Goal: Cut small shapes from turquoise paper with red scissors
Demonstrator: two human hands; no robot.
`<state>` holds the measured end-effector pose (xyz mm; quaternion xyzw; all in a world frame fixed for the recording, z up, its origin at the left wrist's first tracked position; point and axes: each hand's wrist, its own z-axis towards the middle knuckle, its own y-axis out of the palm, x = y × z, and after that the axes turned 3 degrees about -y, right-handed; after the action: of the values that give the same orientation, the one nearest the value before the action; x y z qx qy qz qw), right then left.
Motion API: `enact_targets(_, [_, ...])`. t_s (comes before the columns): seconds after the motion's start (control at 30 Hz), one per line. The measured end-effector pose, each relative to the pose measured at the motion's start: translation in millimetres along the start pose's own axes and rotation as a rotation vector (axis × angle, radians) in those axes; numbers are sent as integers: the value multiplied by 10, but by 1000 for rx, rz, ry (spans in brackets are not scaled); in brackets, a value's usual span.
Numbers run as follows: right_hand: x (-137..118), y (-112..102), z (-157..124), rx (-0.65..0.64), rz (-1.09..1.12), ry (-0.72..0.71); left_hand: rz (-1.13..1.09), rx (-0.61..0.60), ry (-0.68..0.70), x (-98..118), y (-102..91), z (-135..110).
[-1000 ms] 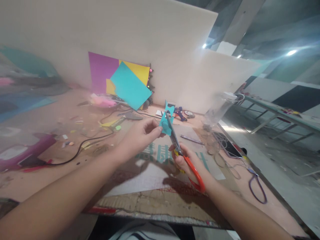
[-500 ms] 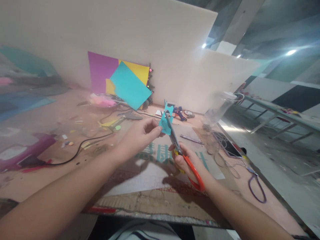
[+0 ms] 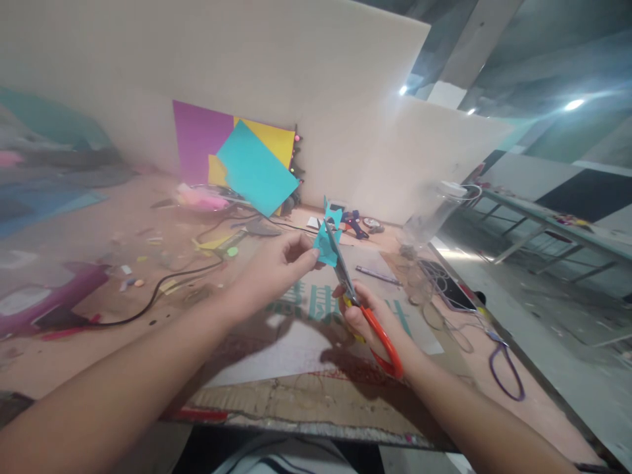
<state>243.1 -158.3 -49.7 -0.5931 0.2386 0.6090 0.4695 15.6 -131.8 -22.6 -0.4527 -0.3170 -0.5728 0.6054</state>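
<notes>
Between its thumb and fingers my left hand [image 3: 291,260] pinches a small cut piece of turquoise paper [image 3: 326,245], held up above the worktable. My right hand [image 3: 370,309] is wrapped round the orange and yellow handles of a pair of scissors [image 3: 382,345]. The blades point up and away, lying at the turquoise piece with its irregular, notched outline. Beneath both hands lies a white sheet [image 3: 276,352] bearing turquoise cut-out characters [image 3: 320,301], partly covered by my hands and their shadows.
Brown cardboard [image 3: 276,398] lies under the sheet. A pen [image 3: 378,274], a phone [image 3: 447,286] and purple-handled scissors [image 3: 506,375] are to the right. At left is a purple hot-glue gun [image 3: 64,296] with a black cord. Coloured sheets [image 3: 257,168] lean against the back board.
Almost nothing differs. Both hands, the scissors and the turquoise piece keep practically the same position; the view has shifted very slightly.
</notes>
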Motion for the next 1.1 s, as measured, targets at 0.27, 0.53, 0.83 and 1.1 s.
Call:
enact_targets(0.27, [5, -1, 0, 2, 31, 27, 8, -5, 7, 4, 7, 5])
enact_targets(0.53, [5, 1, -6, 11, 11, 18, 18, 4, 4, 2, -2, 6])
enact_targets(0.83, [-3, 12, -2, 8, 16, 19, 45, 0, 10, 23, -16, -3])
enact_targets(1.1, [2, 12, -16, 16, 17, 40, 39, 5, 14, 24, -18, 1])
